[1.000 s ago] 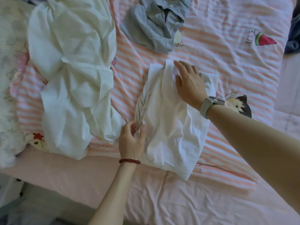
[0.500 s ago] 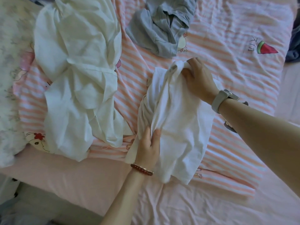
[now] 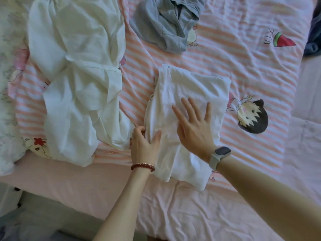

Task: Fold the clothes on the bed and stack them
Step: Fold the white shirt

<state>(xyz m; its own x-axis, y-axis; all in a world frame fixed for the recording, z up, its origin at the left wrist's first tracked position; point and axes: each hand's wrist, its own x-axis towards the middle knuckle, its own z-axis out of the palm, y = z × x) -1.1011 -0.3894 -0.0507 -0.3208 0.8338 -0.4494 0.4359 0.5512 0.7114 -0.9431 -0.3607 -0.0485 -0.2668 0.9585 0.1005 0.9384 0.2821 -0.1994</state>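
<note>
The folded garment (image 3: 189, 94) lies on the bed (image 3: 243, 70). The right hand (image 3: 194, 127) rests flat on its middle, fingers spread and pointing toward the far edge. Beyond the right fingertips lies the far fold of the garment; further beyond, well apart, lies a crumpled garment (image 3: 166, 21). The left hand (image 3: 144, 145) sits at the garment's left edge, just left of the right hand; its thumb lies on top of the cloth and its fingers curl round the edge. Left of the left fingers, touching or nearly so, lies a large loose garment (image 3: 76, 80). Right of the right fingers, past the garment's right edge, sits a printed figure (image 3: 250, 115) on the bed cover.
</note>
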